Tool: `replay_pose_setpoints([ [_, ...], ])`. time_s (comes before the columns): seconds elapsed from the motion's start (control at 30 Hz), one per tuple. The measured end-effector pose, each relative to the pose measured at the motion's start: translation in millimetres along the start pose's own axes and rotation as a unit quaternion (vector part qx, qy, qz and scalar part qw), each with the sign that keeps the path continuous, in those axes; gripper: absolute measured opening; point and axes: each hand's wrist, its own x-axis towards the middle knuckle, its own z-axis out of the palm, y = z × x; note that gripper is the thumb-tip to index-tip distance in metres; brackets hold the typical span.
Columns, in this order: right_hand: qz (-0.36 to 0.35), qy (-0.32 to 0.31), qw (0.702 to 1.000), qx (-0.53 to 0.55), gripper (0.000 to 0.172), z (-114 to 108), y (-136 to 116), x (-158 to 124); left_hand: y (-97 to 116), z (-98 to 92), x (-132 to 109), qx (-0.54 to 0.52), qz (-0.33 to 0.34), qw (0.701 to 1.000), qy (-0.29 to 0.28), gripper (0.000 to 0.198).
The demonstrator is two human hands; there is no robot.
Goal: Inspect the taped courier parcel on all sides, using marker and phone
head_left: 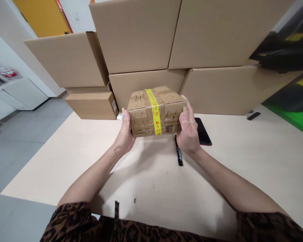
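Observation:
Between my two hands I hold a small brown cardboard box [141,116], lifted above the table and tilted so its top and near side show. A yellow printed tape strip runs over the box's top and down its near side. My left hand [126,134] grips the left end, thumb on the near corner. At the right end, my right hand [188,129] closes round the box with its thumb on the near side. The fingers behind and under the box are hidden. A black marker pen [178,154] lies on the table below my right hand.
Large cardboard boxes [138,37] are stacked along the table's far side. A flatter carton [91,106] stands at the back left. A dark phone-like slab [203,132] lies right of my right hand. A small black object [254,116] rests farther right on the pale table [255,161].

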Motion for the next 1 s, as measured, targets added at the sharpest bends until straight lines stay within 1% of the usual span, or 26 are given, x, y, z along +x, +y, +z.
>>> replay_pose_setpoints([
  [0.1,-0.034,0.015,0.999,-0.025,0.055,2.0,0.1,-3.9,9.7,0.9,0.2,0.009,0.05,0.998,0.019,0.063],
  [0.17,-0.035,0.013,0.999,-0.02,0.058,2.6,1.7,-3.1,15.8,0.0,0.2,0.012,0.067,0.997,0.022,0.057],
  [0.27,-0.009,-0.012,1.0,0.023,0.065,3.3,0.4,2.0,19.1,-3.2,0.3,0.011,0.077,0.997,0.019,0.06],
  [0.37,0.036,-0.026,0.994,0.096,0.071,3.8,-6.0,7.9,15.6,-8.4,0.8,0.017,0.093,0.995,0.008,0.066],
  [0.47,0.093,-0.018,0.983,0.157,0.066,2.2,-11.0,12.2,8.0,-17.1,3.9,0.067,0.131,0.989,-0.027,0.076],
  [0.57,0.167,-0.009,0.965,0.203,0.052,-1.7,-11.8,16.1,-1.7,-29.9,11.5,0.138,0.191,0.967,-0.094,0.088],
  [0.67,0.219,0.007,0.948,0.232,0.04,-5.6,-11.0,20.5,-11.7,-42.4,19.0,0.179,0.216,0.947,-0.155,0.097],
  [0.73,0.226,0.026,0.944,0.238,0.038,-7.0,-10.4,23.0,-17.1,-47.4,20.1,0.208,0.212,0.939,-0.175,0.101],
  [0.8,0.221,0.046,0.943,0.246,0.038,-7.1,-9.1,24.9,-20.0,-47.9,17.1,0.255,0.203,0.93,-0.168,0.097],
  [0.9,0.208,0.065,0.942,0.256,0.04,-6.3,-4.9,26.5,-17.8,-40.8,8.3,0.333,0.213,0.908,-0.14,0.088],
  [1.0,0.178,0.073,0.95,0.245,0.036,-7.1,1.3,26.5,-10.6,-30.3,1.1,0.361,0.23,0.893,-0.14,0.089],
])
